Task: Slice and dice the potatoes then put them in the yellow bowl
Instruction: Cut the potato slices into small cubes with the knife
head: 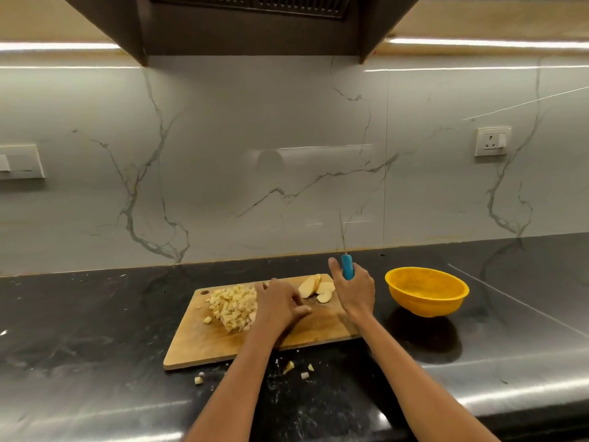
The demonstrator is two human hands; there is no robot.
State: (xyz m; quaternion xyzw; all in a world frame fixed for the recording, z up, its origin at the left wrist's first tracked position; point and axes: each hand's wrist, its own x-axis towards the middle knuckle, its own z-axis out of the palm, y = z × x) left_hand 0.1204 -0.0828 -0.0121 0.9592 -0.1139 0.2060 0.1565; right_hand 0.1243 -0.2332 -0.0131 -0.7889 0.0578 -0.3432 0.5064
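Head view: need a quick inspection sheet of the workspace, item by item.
Surface: black stone counter, with a wooden cutting board lying on it.
Job's things: pile of diced potato on the board's left; pale potato slices at its far edge; yellow plastic bowl to the board's right, no potato visible inside.
Clutter: stray potato bits on the counter in front of the board.
Grippers: left hand rests on the board beside the dice, fingers relaxed; right hand grips a blue-handled knife, blade up.
Cables: nothing seen.
Surroundings: grey marble backsplash, wall socket, dark hood overhead.
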